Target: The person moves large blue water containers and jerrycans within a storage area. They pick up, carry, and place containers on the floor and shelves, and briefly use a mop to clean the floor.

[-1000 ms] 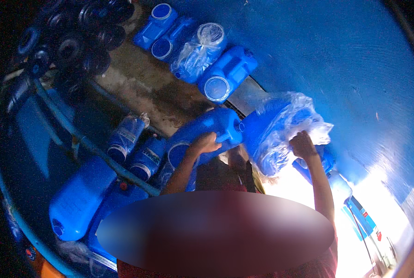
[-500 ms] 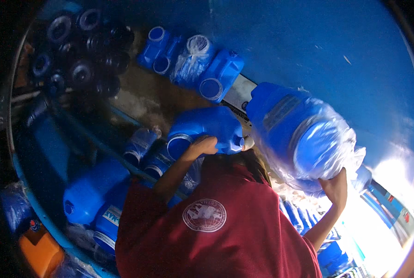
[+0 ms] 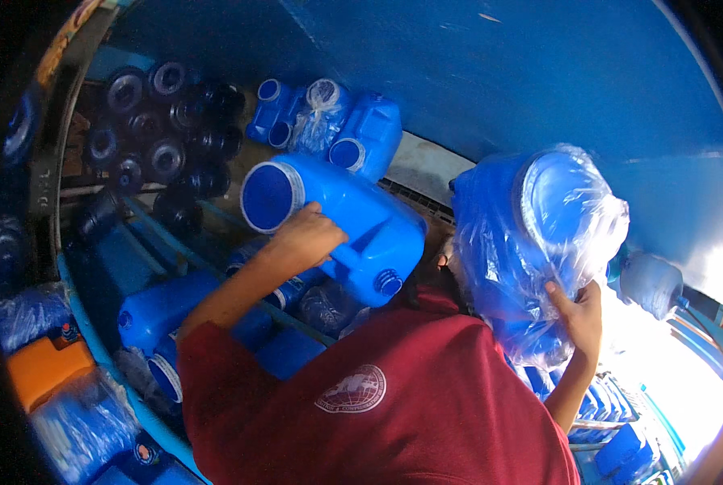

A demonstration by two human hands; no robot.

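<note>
My left hand point(image 3: 309, 238) is wrapped round the handle of a blue water jug point(image 3: 361, 210). This jug is tilted, its wide round cap with a white rim toward the upper left and a small ridged spout cap at the lower right. On the right, a large blue container point(image 3: 491, 210) is covered in clear plastic wrap point(image 3: 592, 218), its round lid facing up. My right hand point(image 3: 575, 311) grips the wrap at its near right side, thumb on top and the other fingers partly hidden. Both arms come out of maroon sleeves.
Several blue jugs point(image 3: 369, 129) stand along the blue wall point(image 3: 491, 89). Dark round bottles point(image 3: 147, 129) are stacked at the far left. Blue containers and an orange jug point(image 3: 46, 368) lie lower left, beyond a blue rail point(image 3: 94, 347). Bright light fills the right side.
The jug in my left hand has come up closer and turned, its wide cap moving up and left. The wrapped container has tilted more upright, and my right hand has shifted slightly on its wrap.
</note>
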